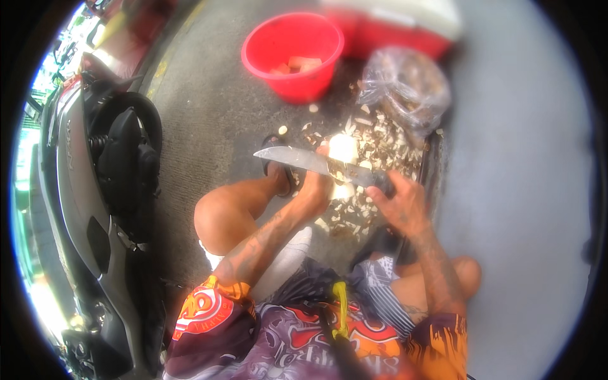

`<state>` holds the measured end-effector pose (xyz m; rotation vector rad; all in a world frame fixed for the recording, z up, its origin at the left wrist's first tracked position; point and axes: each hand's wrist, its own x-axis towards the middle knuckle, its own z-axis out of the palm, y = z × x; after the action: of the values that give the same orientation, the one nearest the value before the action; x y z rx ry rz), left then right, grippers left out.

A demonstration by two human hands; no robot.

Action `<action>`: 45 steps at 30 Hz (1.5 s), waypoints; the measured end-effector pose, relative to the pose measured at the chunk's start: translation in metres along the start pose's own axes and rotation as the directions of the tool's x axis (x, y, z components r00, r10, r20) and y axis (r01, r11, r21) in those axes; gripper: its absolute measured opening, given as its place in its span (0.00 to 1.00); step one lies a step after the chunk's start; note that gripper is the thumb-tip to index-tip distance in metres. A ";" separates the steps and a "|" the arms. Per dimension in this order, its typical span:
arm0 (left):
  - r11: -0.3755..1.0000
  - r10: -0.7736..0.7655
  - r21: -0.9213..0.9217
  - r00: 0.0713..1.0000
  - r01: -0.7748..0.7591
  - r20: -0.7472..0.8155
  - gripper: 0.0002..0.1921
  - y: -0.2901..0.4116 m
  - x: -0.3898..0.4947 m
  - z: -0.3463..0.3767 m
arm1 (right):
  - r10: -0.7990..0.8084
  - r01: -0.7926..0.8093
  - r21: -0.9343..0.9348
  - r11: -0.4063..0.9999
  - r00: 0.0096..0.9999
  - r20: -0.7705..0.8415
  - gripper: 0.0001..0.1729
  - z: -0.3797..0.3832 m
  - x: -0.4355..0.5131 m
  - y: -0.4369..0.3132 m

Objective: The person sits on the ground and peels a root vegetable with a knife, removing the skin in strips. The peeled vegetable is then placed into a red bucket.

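Note:
My right hand (401, 202) is closed round the dark handle of a long knife (294, 158), whose broad blade points left, its tip beyond my left wrist. Behind the blade, my left hand (319, 183) grips a white peeled root or tuber (343, 148); its fingers are partly hidden. The blade crosses in front of the white piece, with bits stuck to the metal near the handle. Whether the edge is in the flesh I cannot tell. Pale and brown peelings (392, 142) lie scattered on the ground below and to the right of my hands.
A red plastic basin (304, 90) holding several cut pieces (304, 63) stands ahead. A filled clear plastic bag (413, 90) sits right of it, before a red cooler box with a white lid (403, 19). A parked motor scooter (76, 180) is at left, a grey wall (513, 190) at right.

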<state>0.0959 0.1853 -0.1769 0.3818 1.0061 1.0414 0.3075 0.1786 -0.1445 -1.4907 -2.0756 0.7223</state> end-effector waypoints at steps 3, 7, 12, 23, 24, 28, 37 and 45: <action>0.997 0.000 0.076 1.000 0.001 -0.013 0.29 0.005 -0.007 0.008 | 0.269 -0.271 -0.074 0.960 0.962 -0.043 0.42 -0.001 0.015 0.016; 0.999 0.021 -0.044 0.999 -0.023 -0.050 0.28 0.009 -0.011 0.023 | 0.454 -0.459 -0.034 0.888 0.886 -0.095 0.44 -0.007 0.019 0.024; 0.974 0.016 -0.224 0.999 -0.025 -0.044 0.25 0.013 -0.008 0.018 | 0.187 -0.199 0.241 0.950 0.980 0.075 0.39 -0.011 0.000 0.004; 0.986 0.166 -0.002 0.986 -0.166 0.027 0.27 0.007 -0.005 0.011 | 0.038 -0.038 -0.028 0.999 0.999 -0.029 0.37 -0.024 0.000 -0.008; 0.987 0.157 0.013 0.987 -0.158 0.030 0.28 0.007 -0.004 0.010 | 0.051 -0.051 -0.038 0.998 0.999 -0.006 0.36 -0.025 -0.001 -0.007; 0.985 0.145 0.087 0.988 -0.149 0.049 0.29 0.004 -0.001 0.005 | 0.087 -0.082 -0.101 0.991 0.995 0.044 0.37 -0.027 0.000 -0.003; 0.988 0.050 -0.145 0.998 -0.043 0.044 0.29 0.009 -0.006 0.013 | 0.392 -0.388 0.058 0.920 0.916 -0.090 0.38 -0.032 0.016 0.014; 0.963 -0.004 -0.267 0.996 0.029 0.091 0.26 0.023 -0.001 0.001 | -0.117 0.116 0.012 0.993 0.989 0.094 0.40 -0.020 -0.004 -0.003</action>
<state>0.0841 0.1957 -0.1596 0.1957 0.7741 1.1188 0.3197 0.1772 -0.1275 -1.3425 -2.2085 0.7666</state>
